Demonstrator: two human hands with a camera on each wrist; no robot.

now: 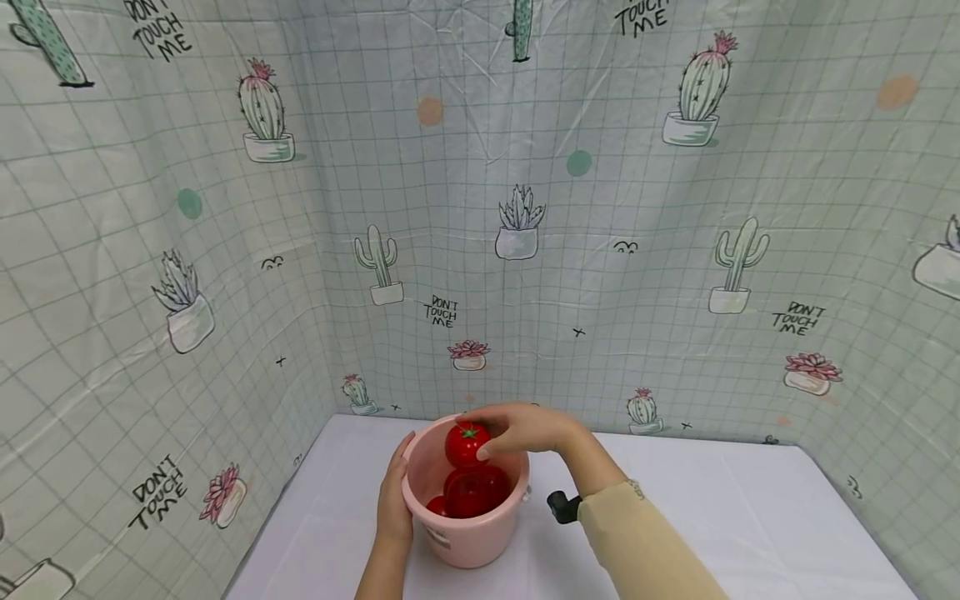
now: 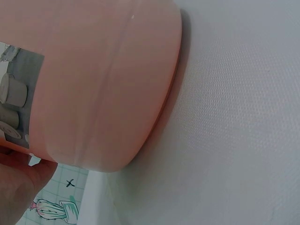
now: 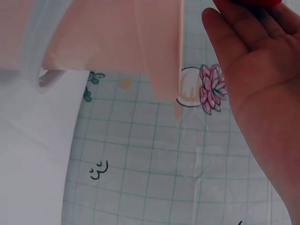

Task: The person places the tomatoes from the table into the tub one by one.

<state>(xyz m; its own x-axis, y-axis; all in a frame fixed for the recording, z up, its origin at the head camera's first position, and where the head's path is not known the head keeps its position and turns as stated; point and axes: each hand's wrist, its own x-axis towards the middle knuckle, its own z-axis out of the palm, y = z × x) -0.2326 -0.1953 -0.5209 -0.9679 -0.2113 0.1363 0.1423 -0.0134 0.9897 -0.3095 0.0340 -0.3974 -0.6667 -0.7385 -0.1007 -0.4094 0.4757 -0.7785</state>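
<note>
A pink bucket stands upright on the table, its handle hanging on the side seen in the right wrist view. My left hand holds the bucket's left side near the rim; in the left wrist view, part of that hand shows at the lower left. My right hand grips a red tomato with a green stem at the bucket's mouth. Below it, red round fruits lie inside, their kind unclear. The right wrist view catches only the held tomato's edge.
The white-covered table extends to both sides of the bucket. A cloth with cactus prints hangs behind it and at the sides. A black wrist camera sticks out from the right sleeve.
</note>
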